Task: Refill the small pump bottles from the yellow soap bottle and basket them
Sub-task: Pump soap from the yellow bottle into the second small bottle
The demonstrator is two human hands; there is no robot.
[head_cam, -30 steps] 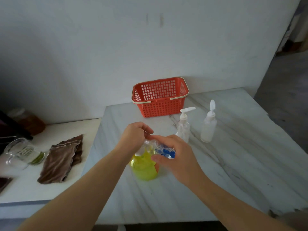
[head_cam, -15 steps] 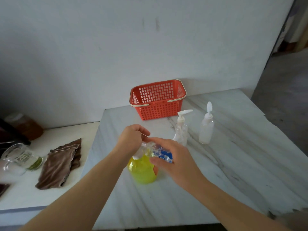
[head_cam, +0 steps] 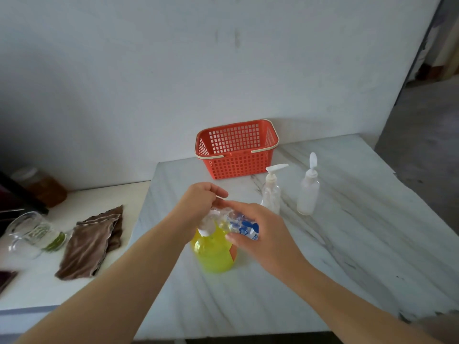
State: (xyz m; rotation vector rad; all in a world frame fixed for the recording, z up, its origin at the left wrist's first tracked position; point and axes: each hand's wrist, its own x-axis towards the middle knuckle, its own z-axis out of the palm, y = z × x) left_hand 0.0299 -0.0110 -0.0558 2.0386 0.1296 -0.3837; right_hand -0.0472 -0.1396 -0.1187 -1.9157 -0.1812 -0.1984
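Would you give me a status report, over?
Right hand grips blue-labelled bottle, left hand on its cap. Yellow soap bottle upright beneath. Nothing in the way.

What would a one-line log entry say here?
left hand: grips yellow soap bottle cap | right hand: holds bottle | pump bottles: upright, untouched

A crumpled brown cloth [head_cam: 92, 242] lies on the white surface [head_cam: 74, 202] at eight o'clock, a glass jug [head_cam: 27, 234] at its nine, an amber jar [head_cam: 43, 187] at ten.
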